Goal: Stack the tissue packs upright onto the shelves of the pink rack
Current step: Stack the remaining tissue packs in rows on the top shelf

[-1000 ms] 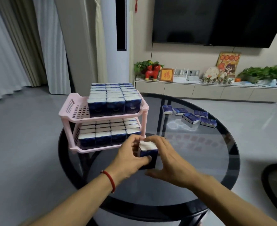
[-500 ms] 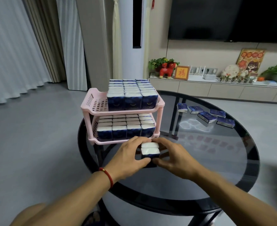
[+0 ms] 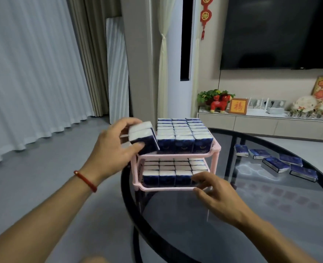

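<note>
Pink rack (image 3: 216,149) is steadied by the right hand (image 3: 216,194) so two tissue packs (image 3: 143,138), gripped tilted in the left hand (image 3: 111,150), can be slotted upright.

Your left hand (image 3: 111,149) raised, pinching two packs (image 3: 143,138), your right hand (image 3: 216,194) low, fingers gripping the rack (image 3: 216,149) edge
</note>
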`<action>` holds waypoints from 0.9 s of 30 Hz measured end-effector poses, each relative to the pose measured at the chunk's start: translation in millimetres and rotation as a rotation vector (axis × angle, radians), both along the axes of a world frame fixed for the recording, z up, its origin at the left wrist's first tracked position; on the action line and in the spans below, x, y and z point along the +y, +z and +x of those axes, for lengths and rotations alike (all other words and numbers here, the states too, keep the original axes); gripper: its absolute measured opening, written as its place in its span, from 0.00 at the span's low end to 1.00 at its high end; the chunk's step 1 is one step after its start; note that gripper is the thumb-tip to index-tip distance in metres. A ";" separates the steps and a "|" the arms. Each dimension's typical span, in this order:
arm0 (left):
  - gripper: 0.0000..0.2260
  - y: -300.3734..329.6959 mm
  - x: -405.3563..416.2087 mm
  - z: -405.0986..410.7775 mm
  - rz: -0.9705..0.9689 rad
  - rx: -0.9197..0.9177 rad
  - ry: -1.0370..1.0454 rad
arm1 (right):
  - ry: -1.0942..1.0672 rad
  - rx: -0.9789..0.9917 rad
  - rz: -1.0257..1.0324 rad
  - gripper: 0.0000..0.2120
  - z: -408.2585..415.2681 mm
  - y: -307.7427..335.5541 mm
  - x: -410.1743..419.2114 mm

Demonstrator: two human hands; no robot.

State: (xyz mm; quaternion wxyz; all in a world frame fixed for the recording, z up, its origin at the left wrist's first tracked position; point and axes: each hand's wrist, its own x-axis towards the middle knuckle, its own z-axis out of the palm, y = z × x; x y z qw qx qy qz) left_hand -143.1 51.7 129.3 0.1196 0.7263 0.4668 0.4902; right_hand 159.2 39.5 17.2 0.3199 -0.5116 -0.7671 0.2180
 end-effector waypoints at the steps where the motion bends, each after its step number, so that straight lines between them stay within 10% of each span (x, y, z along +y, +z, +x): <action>1: 0.23 8.1 13.5 -5.0 -0.010 0.005 0.018 | -0.008 0.001 -0.001 0.13 -2.4 0.2 0.8; 21: 0.18 -7.1 173.9 12.0 -0.266 0.276 0.097 | 0.051 -0.201 -0.078 0.12 -12.0 -18.2 7.8; 27: 0.17 -12.4 178.2 5.7 -0.306 0.307 0.035 | -0.313 -0.054 -0.005 0.05 -5.8 -26.4 21.3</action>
